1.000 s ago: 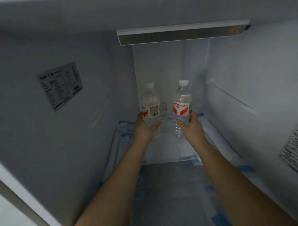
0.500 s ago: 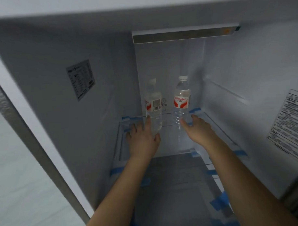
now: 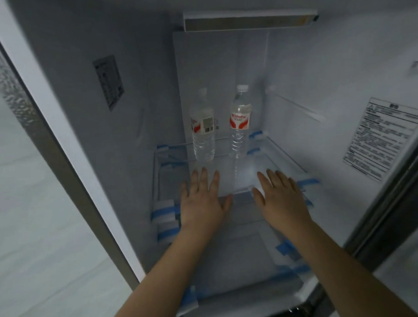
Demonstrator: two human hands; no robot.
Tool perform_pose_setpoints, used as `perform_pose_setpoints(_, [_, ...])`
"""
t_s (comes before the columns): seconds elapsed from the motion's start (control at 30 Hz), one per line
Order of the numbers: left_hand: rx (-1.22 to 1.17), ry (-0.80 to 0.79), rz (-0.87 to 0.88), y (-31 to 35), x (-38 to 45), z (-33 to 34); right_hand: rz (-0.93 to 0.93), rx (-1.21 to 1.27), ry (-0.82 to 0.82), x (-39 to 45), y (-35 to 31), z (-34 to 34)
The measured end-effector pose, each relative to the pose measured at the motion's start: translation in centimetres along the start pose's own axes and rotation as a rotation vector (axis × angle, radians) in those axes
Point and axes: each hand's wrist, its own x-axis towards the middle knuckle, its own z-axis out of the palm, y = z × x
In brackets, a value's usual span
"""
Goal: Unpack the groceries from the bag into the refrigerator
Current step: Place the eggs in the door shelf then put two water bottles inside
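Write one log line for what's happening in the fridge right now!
step: bottles placed | left bottle: upright on shelf | right bottle: upright, beside it | left hand: open, empty | right hand: open, empty

The right water bottle (image 3: pixel 240 124) at about 1 o'clock bears a red-and-white label reading "Wahaha". The left water bottle (image 3: pixel 203 127) shows only a barcode. Both wall stickers (image 3: pixel 109 82) (image 3: pixel 382 138) carry print too small to read.

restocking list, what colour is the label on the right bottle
Red and white label on the clear right bottle, head view.
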Motion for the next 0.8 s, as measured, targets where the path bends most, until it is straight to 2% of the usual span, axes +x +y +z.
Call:
perform_pose_setpoints(0.33, [0.137, 0.026, -0.01, 1.7, -5.8, -1.3, -0.081, 0.038, 0.021, -4.7, 0.8, -0.2])
perform_pose_setpoints(0.57, [0.068, 0.048, -0.077, 5.9, -12.9, -0.9, -0.158, 0.145, 0.014, -10.4, 3.2, -0.9])
perform_pose_setpoints(0.67, [0.113, 0.033, -0.102, 6.9, -15.7, -0.8, -0.179, 0.171, -0.004, -12.4, 3.7, -0.6])
perform_pose_setpoints(0.8, [0.152, 0.088, -0.144, 6.9, -19.4, -1.8, -0.266, 0.158, -0.056, -14.8, 2.8, -1.0])
